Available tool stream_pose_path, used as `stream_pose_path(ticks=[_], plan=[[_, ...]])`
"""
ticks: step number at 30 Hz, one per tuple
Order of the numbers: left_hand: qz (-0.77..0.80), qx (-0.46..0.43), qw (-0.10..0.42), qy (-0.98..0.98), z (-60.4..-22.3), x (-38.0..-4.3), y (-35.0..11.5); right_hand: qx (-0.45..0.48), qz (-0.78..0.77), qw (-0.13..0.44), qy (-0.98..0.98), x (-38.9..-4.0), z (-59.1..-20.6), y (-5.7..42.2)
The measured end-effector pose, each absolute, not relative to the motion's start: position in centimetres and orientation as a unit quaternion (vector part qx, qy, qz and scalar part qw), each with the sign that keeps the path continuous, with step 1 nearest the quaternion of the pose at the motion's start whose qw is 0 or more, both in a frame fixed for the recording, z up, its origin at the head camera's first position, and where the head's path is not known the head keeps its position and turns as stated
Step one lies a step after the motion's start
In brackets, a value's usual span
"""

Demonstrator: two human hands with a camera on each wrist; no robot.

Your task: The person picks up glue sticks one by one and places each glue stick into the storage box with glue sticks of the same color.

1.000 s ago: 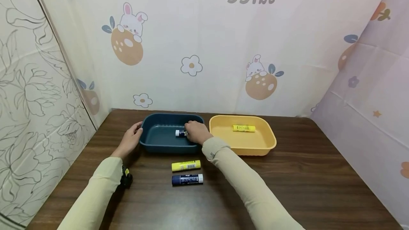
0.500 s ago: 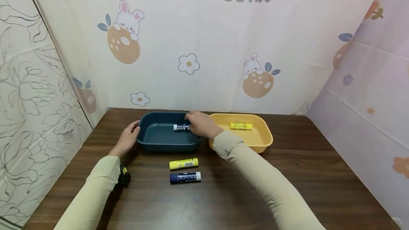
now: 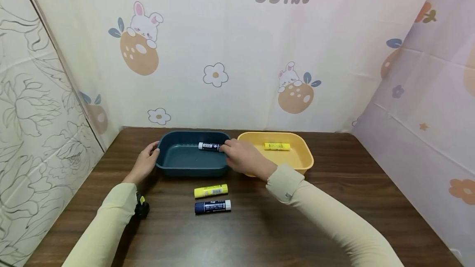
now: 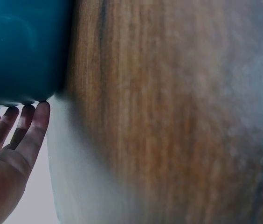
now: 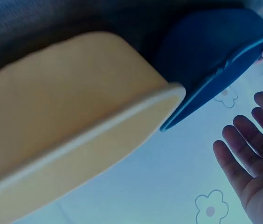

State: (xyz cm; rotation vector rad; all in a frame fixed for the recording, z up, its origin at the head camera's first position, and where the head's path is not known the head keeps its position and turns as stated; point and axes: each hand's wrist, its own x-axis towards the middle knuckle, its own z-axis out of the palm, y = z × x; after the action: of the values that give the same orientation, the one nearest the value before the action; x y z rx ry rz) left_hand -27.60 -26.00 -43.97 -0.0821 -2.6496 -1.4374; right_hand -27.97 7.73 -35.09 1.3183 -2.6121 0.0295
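Note:
My left hand (image 3: 144,164) holds the left end of a dark blue tray (image 3: 189,172), fingertips against its outer wall (image 4: 24,56). My right hand (image 3: 246,158) is over the gap between this tray and a yellow tray (image 3: 306,164). In the right wrist view the right hand (image 5: 257,172) has its fingers spread apart, with nothing between them. A navy glue stick (image 3: 209,146) with a white cap lies inside the blue tray, its right end partly hidden by the right hand. Inside the yellow tray lies a yellow glue stick (image 3: 276,146).
On the brown wooden table (image 3: 334,201), in front of the blue tray, lie another yellow glue stick (image 3: 210,191) and another navy glue stick (image 3: 212,207). A patterned curtain (image 3: 222,44) hangs behind the table. A black device (image 3: 142,207) is on the left wrist.
My right hand has let go of the navy glue stick in the blue tray and moved right, out over the yellow tray's left edge. The left hand stays at the blue tray.

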Motion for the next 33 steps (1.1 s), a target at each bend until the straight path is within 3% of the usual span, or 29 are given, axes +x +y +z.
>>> stream_pose_path(ticks=[10, 19, 33], plan=[[-0.479, -0.027, 0.053, -0.876, -43.8, -27.4, -25.9, 0.479, 0.002, 0.098, -0.873, -25.4, -36.6, 8.2], [-0.481, -0.042, 0.073, -0.872, -44.0, -27.3, -25.9, 0.509, 0.027, 0.108, -0.854, -23.6, -37.7, 8.2], [-0.482, -0.027, 0.054, -0.874, -44.1, -27.6, -26.0, 0.536, 0.048, 0.044, -0.841, -21.7, -40.2, 8.2]])
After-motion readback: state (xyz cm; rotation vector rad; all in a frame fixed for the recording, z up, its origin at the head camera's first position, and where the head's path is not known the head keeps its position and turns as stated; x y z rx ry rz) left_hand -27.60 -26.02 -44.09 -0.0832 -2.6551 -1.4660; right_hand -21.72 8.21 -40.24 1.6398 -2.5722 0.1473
